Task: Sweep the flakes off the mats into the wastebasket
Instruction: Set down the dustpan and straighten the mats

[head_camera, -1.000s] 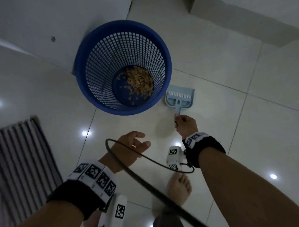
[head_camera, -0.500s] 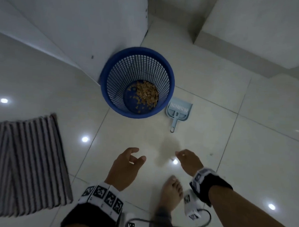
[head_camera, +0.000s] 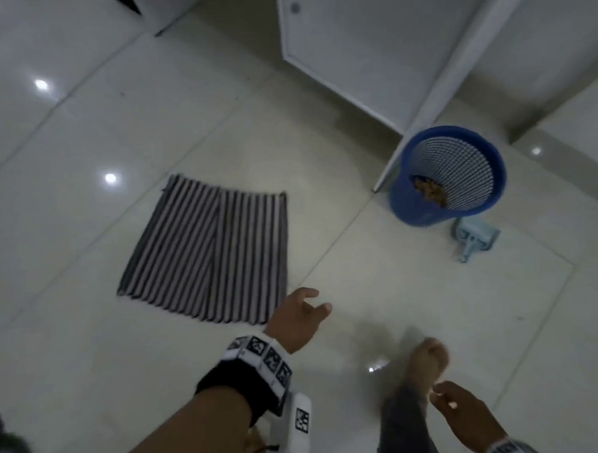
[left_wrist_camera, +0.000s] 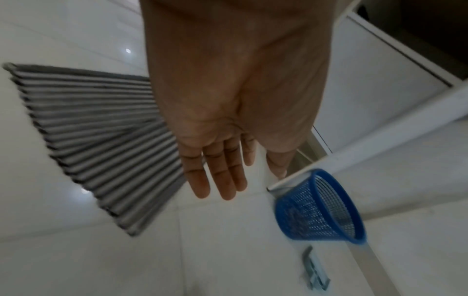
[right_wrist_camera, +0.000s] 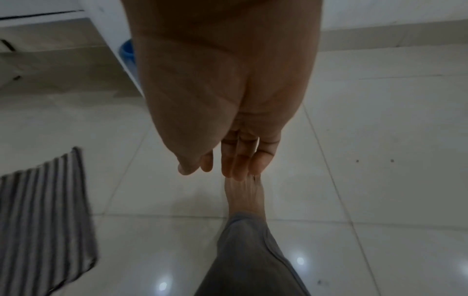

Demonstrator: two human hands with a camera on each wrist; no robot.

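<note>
Both hands hang empty, fingers relaxed: left hand (head_camera: 295,320) at 6 o'clock, right hand (head_camera: 464,418) at 5. The striped mat (head_camera: 210,253) lies near centre; the blue wastebasket (head_camera: 447,176) holding flakes (head_camera: 429,191) stands at 2 o'clock, dustpan (head_camera: 473,240) just beside it.

Head camera looks steeply down from standing height; each wrist camera peers close along its palm toward the floor; all three share the striped mat (head_camera: 214,253)
</note>
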